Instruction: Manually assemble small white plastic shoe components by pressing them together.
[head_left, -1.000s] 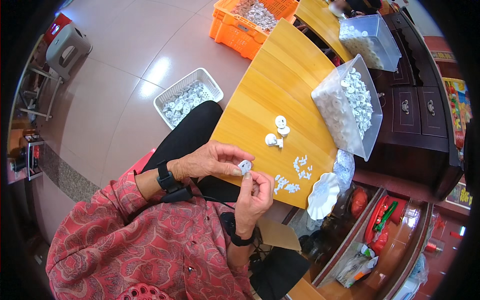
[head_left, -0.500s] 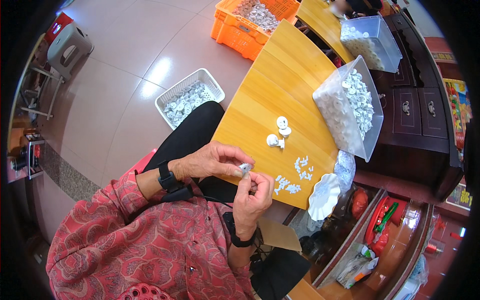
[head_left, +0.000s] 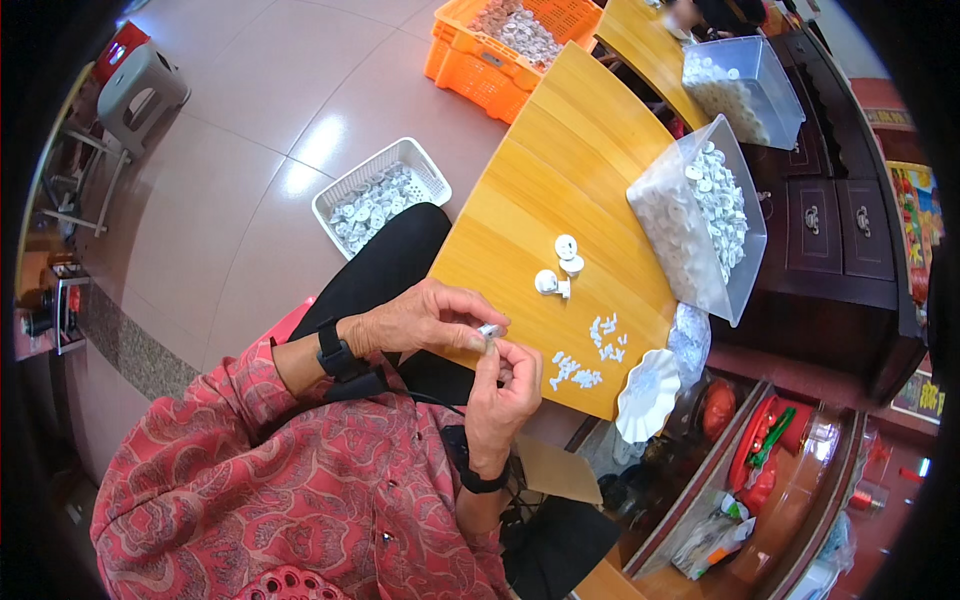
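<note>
Over the near edge of the yellow wooden table [head_left: 530, 190], my two hands meet at a small white plastic part [head_left: 489, 331]. My left hand [head_left: 428, 318] pinches that part between thumb and fingers. From below, my right hand [head_left: 502, 393] comes up with thumb and forefinger pressed together at the part; whether a smaller piece is between them I cannot make out. Several round white parts [head_left: 546, 282] lie on the table beyond my hands. Right of my hands, many tiny white pegs [head_left: 577, 372] are scattered in loose groups.
A clear bin [head_left: 672, 235] full of white parts stands tilted at the table's right, beside a white scalloped dish [head_left: 647, 395]. A white basket [head_left: 432, 185] of parts is on the floor, and an orange crate [head_left: 475, 75] stands beyond. Another clear bin [head_left: 770, 90] is farther back.
My right hand has shifted slightly left, and the small part has tilted a little between my fingers. The things on the table stay where they were.
</note>
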